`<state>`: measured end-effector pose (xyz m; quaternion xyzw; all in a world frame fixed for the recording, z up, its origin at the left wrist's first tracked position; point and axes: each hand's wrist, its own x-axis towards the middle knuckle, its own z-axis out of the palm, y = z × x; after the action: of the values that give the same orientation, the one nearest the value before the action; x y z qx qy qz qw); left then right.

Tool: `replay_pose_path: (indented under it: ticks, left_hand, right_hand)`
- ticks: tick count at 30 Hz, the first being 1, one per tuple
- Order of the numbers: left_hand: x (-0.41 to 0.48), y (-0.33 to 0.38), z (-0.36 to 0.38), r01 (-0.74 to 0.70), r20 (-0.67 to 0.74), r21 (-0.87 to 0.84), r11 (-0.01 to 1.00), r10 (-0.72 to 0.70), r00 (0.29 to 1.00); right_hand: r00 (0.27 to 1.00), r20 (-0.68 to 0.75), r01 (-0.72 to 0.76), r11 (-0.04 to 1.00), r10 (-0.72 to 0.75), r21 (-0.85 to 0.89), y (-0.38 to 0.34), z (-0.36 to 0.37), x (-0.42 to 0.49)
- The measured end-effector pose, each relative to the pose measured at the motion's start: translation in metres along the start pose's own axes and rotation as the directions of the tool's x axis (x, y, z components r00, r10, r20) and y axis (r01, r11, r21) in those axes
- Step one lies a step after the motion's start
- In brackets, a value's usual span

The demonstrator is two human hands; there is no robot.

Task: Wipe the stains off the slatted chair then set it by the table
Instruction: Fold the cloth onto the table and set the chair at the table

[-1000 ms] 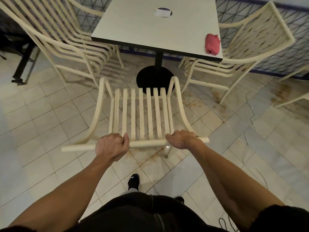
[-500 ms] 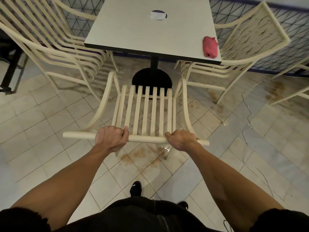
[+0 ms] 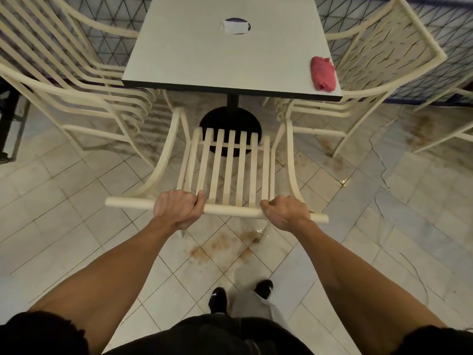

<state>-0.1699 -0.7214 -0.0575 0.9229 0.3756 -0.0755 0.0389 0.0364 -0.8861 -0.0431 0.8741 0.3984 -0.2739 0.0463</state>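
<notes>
Head view: the left hand (image 3: 178,210) and right hand (image 3: 285,212) each clamp the top rail of the chair (image 3: 229,170), which faces the table (image 3: 230,60), seat front near its black base (image 3: 230,121). Best pushed straight and level, I judge, centred between the left chair (image 3: 84,97) and right chair (image 3: 378,47), which crowd the gap. A red cloth (image 3: 323,74) lies on the table corner.

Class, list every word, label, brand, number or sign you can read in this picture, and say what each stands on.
None can be read in this view.
The white slip on the table: blurred, no legible writing.
The small white mark on the black shoe: too small to read.
</notes>
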Motion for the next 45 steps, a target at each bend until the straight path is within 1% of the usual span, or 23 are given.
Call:
replay_pose_path:
  ticks: [6, 11, 14, 19, 28, 31, 35, 39, 41, 43, 45]
  left_hand:
    - [0.021, -0.004, -0.002, -0.013, -0.012, -0.003, 1.0, 0.013, 1.0]
    - [0.04, -0.005, -0.003, -0.009, -0.033, -0.009, 1.0, 0.009, 0.999]
    - [0.055, -0.006, -0.003, -0.006, -0.033, -0.016, 1.0, 0.005, 0.999]
    - [0.077, -0.002, 0.0, -0.01, -0.04, 0.02, 1.0, 0.011, 0.999]
    - [0.109, 0.003, -0.008, -0.006, -0.036, 0.001, 1.0, 0.006, 0.999]
    - [0.114, 0.004, -0.01, -0.009, -0.03, 0.024, 1.0, 0.01, 1.0]
    - [0.116, 0.005, -0.011, -0.01, -0.028, 0.001, 1.0, 0.01, 1.0]
    - [0.113, 0.0, -0.012, 0.009, 0.021, -0.093, 0.996, -0.007, 1.0]
    - [0.112, -0.001, -0.013, -0.002, 0.062, -0.156, 0.988, 0.011, 0.998]
    - [0.112, -0.007, -0.017, -0.02, 0.097, -0.264, 0.964, 0.048, 0.994]
    - [0.114, -0.014, -0.024, -0.005, 0.156, -0.449, 0.894, 0.084, 0.984]
  right_hand:
    - [0.999, -0.016, -0.033, 0.998, 0.034, 0.062, 0.002, -0.004, 0.02]
    - [0.998, -0.022, -0.05, 0.997, 0.052, 0.051, 0.0, -0.009, 0.036]
    - [0.996, -0.043, -0.07, 0.994, 0.074, 0.082, -0.002, -0.019, 0.043]
    - [0.997, -0.037, -0.059, 0.995, 0.062, 0.08, 0.007, -0.034, 0.06]
    - [0.998, -0.049, -0.038, 0.996, 0.042, 0.076, 0.013, -0.051, 0.086]
    - [0.998, -0.038, -0.043, 0.996, 0.046, 0.078, 0.014, -0.055, 0.091]
    - [0.999, 0.012, -0.048, 0.993, 0.047, 0.105, 0.016, -0.055, 0.097]
    - [0.991, 0.13, -0.045, 0.988, 0.026, 0.147, 0.014, -0.055, 0.105]
    - [0.985, 0.174, -0.041, 0.986, 0.013, 0.16, 0.012, -0.056, 0.11]
    - [0.985, 0.173, -0.035, 0.981, 0.002, 0.188, 0.001, -0.06, 0.113]
    - [0.988, 0.153, -0.055, 0.967, 0.017, 0.249, -0.009, -0.064, 0.115]
